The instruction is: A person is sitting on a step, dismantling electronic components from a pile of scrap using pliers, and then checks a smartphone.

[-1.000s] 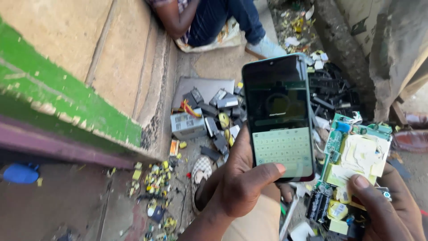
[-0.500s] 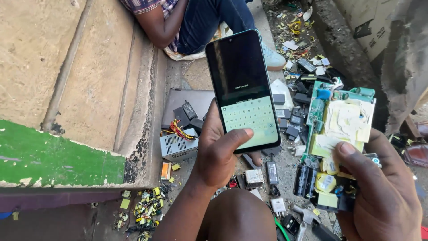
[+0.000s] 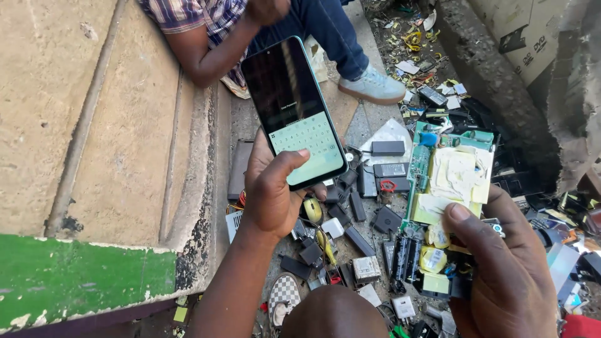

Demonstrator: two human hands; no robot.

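My left hand holds a black smartphone upright, its thumb resting on the lit on-screen keyboard in the lower half of the display. My right hand grips a green circuit board from below; the board is covered with pale yellowish patches and carries black parts at its lower end. Phone and board are held side by side above a heap of electronic scrap.
Small black chargers, adapters and broken parts litter the ground. A concrete wall with a green band runs along the left. Another person sits ahead, a forearm and a pale sneaker in view. A cardboard box stands at top right.
The view has shifted, so phone and board sit more to the left and lower in frame. My left thumb has moved across the keyboard. My right hand shows more fully, gripping the board.
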